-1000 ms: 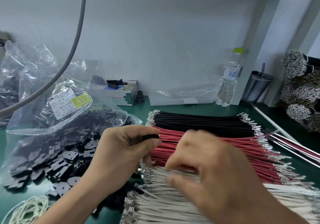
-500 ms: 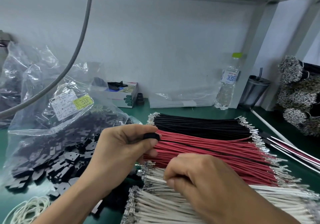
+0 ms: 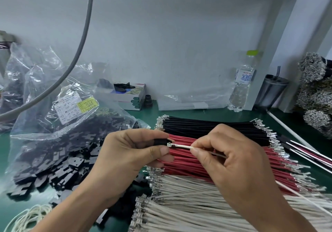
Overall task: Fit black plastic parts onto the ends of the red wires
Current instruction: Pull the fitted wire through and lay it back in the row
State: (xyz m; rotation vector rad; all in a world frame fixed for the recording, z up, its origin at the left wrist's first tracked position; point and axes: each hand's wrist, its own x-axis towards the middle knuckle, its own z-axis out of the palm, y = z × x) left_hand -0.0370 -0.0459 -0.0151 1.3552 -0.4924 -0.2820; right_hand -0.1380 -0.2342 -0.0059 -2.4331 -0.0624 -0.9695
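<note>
Bag of parts (image 3: 53, 142) lies left of wire bundles (image 3: 206, 168); bottle (image 3: 241, 84) behind.

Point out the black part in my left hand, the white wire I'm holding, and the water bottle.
black part (image 3: 160, 142), head view, its body.
white wire (image 3: 180, 146), head view, mid-span.
water bottle (image 3: 240, 89), head view, its middle.

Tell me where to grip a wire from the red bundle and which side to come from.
Pinch one red wire on its insulation, just behind the metal terminal at its left end, probably coming from above with the right hand. The wires lie flat and packed side by side, so only the top layer is free; the left hand holds the black plastic part at that end.
</note>
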